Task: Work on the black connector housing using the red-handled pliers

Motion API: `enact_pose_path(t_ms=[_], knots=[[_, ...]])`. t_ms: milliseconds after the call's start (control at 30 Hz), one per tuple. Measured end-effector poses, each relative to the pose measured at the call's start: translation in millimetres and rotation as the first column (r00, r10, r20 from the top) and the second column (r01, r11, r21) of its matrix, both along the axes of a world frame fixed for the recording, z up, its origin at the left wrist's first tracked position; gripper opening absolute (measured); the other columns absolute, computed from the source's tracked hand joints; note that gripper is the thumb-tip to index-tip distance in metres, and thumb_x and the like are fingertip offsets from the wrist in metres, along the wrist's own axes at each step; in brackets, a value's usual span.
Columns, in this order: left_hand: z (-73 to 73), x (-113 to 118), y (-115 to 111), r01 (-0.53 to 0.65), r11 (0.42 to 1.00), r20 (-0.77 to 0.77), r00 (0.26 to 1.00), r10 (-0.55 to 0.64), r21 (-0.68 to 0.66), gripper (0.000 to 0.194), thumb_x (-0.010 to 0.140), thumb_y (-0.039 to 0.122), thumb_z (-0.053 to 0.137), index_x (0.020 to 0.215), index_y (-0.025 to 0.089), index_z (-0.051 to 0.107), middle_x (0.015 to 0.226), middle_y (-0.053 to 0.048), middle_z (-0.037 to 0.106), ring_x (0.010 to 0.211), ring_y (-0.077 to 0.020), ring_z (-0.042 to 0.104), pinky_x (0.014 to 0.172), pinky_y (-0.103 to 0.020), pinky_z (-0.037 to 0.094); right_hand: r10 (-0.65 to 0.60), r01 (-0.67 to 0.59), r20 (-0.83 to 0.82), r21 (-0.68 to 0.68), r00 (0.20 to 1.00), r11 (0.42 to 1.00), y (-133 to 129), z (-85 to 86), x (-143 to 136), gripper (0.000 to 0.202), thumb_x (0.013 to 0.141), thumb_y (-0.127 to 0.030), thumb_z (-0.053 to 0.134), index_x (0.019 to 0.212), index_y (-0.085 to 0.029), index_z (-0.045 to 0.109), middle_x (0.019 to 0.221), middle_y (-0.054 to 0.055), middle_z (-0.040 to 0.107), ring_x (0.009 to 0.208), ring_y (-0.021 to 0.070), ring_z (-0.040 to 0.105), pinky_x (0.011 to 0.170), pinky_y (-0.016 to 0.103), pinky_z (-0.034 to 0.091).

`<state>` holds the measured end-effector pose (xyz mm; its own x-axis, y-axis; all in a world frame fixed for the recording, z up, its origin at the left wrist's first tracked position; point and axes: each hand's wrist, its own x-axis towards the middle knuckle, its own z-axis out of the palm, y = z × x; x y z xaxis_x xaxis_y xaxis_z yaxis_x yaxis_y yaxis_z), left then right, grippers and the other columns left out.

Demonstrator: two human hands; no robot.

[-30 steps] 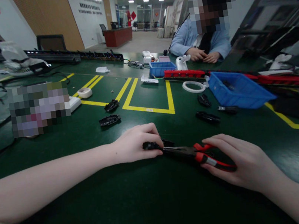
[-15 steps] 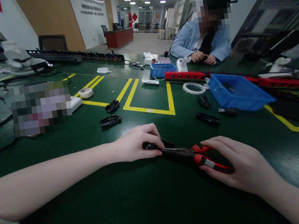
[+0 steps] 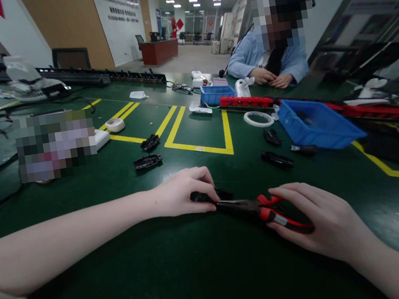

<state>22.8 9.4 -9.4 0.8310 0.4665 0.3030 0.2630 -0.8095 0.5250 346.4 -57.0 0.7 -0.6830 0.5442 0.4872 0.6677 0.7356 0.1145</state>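
Observation:
My left hand is closed on a small black plastic part, holding it low over the green table. Needle-nose pliers with red and black handles are in my right hand, its fingers wrapped round the grips. The pliers' tips meet the black part beside my left fingertips; whether the jaws pinch it I cannot tell. Just behind the tips another dark piece shows, partly hidden by my left hand.
Black plastic parts lie to the left and to the right. A blue bin, a roll of white tape and a long red strip stand further right. Across the table sits a person in a blue sleeve.
Both hands and the pliers stay almost in place, with only a tiny shift. The person opposite has moved their head and hands slightly.

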Motion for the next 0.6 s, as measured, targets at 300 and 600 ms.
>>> enact_pose_path(t_ms=[300,600], knots=[[1.1,1.2,-2.7,-0.014,0.998,-0.032,0.999,0.016,0.060,0.013,0.092,0.025,0.072,0.104,0.021,0.075,0.103,-0.004,0.063,0.096,-0.0192,0.060,0.082,-0.031,0.044,0.004,-0.004,0.001,0.016,1.000,1.000,-1.5,-1.0,0.9,0.045,0.087,-0.037,0.070,0.124,-0.014,0.059,0.107,0.015,0.070,0.091,0.0261,0.071,0.074,0.038,0.060],[-0.7,1.1,-3.2,-0.009,0.994,-0.035,0.999,0.013,0.107,0.012,0.092,0.023,0.072,0.103,0.020,0.074,0.104,-0.005,0.063,0.097,-0.0202,0.059,0.083,-0.032,0.043,0.012,-0.013,0.004,0.059,1.000,0.998,0.0,-1.1,-0.4,0.042,0.090,-0.039,0.066,0.120,-0.011,0.059,0.104,0.016,0.071,0.091,0.0256,0.071,0.075,0.037,0.059]])
